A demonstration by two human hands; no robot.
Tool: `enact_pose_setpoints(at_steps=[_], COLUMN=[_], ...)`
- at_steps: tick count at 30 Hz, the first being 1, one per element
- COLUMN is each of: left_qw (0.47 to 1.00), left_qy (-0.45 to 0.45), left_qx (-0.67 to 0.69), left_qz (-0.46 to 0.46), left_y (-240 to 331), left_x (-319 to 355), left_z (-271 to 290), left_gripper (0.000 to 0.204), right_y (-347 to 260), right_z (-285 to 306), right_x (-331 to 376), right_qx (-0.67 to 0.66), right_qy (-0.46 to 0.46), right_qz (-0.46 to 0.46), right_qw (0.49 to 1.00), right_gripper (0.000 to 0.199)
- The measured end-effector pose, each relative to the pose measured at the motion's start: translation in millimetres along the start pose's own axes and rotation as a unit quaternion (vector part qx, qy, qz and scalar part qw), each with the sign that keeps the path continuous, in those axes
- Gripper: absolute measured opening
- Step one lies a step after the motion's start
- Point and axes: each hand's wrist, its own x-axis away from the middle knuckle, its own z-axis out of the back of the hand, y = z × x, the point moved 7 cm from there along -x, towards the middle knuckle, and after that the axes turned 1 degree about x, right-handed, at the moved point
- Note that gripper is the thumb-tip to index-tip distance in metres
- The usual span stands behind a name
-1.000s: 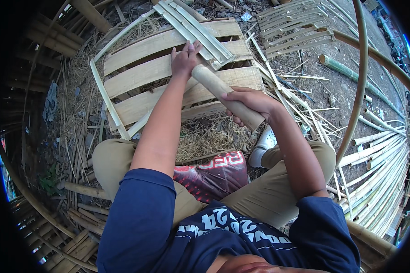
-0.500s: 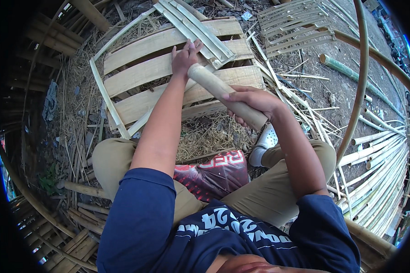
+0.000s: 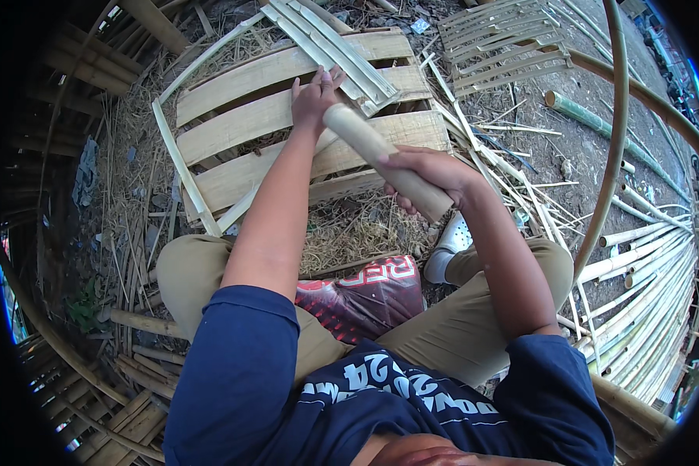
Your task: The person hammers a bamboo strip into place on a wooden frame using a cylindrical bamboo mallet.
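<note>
A worker sits on the ground; clock positions are the worker's own, twelve being straight ahead. Nearest, between the legs, is a maroon cloth [image 3: 365, 303], with a pale clog [image 3: 456, 235] beyond it toward one o'clock. The right hand [image 3: 433, 172] grips the near half of a bamboo tube [image 3: 367, 144], its fingers wrapped around the barrel and the thumb laid along the upper side. The tube is held at twelve, over the near right part of a slatted wooden platform [image 3: 241, 128]. Its long axis slants: the free end points to half past ten, just beside the left wrist, and the gripped end to half past four. Farther out, toward half past eleven, the left hand [image 3: 314, 105] lies with fingers spread at the edge of split bamboo strips [image 3: 326, 50], roughly parallel to the tube. Beyond are a green pole [image 3: 586, 116] toward one, bamboo poles [image 3: 648, 299] past two and a slatted panel [image 3: 505, 53] at half past twelve.
</note>
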Motion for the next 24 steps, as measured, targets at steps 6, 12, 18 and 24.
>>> enact_pose_setpoints(at_steps=[6,12,18,24], left_qw=[1.000,1.000,1.000,1.000], left_qy=[0.011,-0.013,0.003,0.010], left_qx=[0.005,-0.017,-0.024,0.006], left_qz=[-0.002,0.009,-0.009,-0.005], left_y=[6,0,1,3], left_x=[2,2,0,-2], left_z=[3,4,3,1], left_gripper=[0.058,0.062,0.062,0.056], right_y=[-2,-5,-14,2], right_z=[-6,-6,12,10], right_x=[0,4,2,-6], right_qx=[0.060,0.039,0.006,0.046], right_qy=[-0.019,0.003,0.102,0.093], right_qz=[0.001,0.011,0.036,0.011], right_qw=[0.998,0.999,0.994,0.995], right_gripper=[0.044,0.038,0.052,0.054])
